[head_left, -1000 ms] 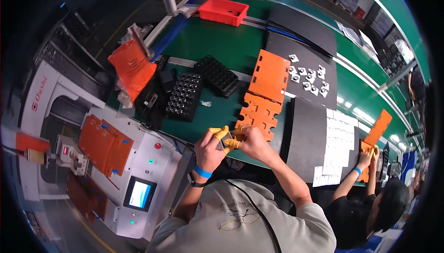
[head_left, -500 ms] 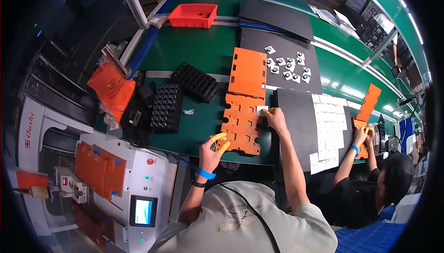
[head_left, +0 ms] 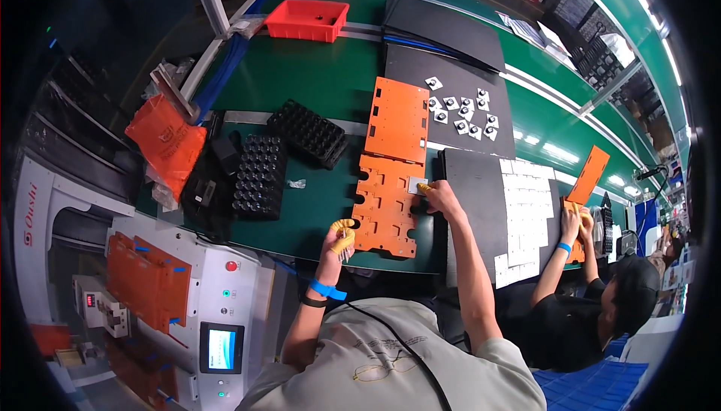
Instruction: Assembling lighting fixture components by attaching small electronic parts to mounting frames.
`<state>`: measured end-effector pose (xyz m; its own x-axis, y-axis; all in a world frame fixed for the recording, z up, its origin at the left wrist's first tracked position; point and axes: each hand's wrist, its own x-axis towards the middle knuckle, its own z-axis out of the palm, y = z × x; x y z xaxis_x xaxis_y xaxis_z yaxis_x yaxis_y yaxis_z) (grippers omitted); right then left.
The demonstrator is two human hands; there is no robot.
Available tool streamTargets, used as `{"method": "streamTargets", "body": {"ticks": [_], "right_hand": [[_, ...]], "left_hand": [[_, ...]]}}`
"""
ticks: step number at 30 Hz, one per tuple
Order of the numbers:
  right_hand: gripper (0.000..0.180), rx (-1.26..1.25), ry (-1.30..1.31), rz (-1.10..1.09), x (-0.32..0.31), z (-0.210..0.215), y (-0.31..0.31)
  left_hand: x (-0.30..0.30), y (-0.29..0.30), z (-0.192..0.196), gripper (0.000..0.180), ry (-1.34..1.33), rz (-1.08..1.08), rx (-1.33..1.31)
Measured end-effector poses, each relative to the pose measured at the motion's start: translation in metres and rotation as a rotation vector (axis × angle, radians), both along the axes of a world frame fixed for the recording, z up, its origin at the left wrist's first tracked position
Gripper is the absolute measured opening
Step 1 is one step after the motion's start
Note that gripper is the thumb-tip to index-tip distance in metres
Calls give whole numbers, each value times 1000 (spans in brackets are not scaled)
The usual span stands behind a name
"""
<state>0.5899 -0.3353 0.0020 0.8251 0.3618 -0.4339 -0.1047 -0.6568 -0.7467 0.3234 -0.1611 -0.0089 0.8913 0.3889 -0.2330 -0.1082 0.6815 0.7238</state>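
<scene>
An orange fixture plate (head_left: 384,212) with rows of cut-outs lies before me, hinged to an orange cover (head_left: 395,120) folded open at its far end. My right hand (head_left: 441,199), with yellow finger covers, has its fingertips on a small pale square plate (head_left: 414,185) at the fixture's right edge. By the fixture's near left edge, my left hand (head_left: 336,250) is closed, its yellow-covered fingers curled. A thin, shiny edge shows below its thumb, too little to name.
Black pocketed trays (head_left: 260,178) and a crumpled clear bag (head_left: 297,184) lie left. White squares with black round parts (head_left: 466,111) rest on a dark sheet; white cards (head_left: 528,216) cover another. A red bin (head_left: 308,21) stands behind. A co-worker (head_left: 586,306) works at right.
My left hand has drawn back a little from the fixture, its fingers curling in. My right hand stays at the small square plate. The whole view has shifted slightly.
</scene>
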Motion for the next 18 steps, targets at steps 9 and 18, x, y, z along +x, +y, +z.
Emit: {"method": "streamTargets", "body": {"ticks": [9, 18], "right_hand": [[34, -39, 98, 58, 13, -15, 6], [52, -506, -112, 273, -34, 77, 31]], "left_hand": [[0, 11, -12, 42, -80, -100, -461], [-31, 29, -19, 57, -166, -133, -320]]}}
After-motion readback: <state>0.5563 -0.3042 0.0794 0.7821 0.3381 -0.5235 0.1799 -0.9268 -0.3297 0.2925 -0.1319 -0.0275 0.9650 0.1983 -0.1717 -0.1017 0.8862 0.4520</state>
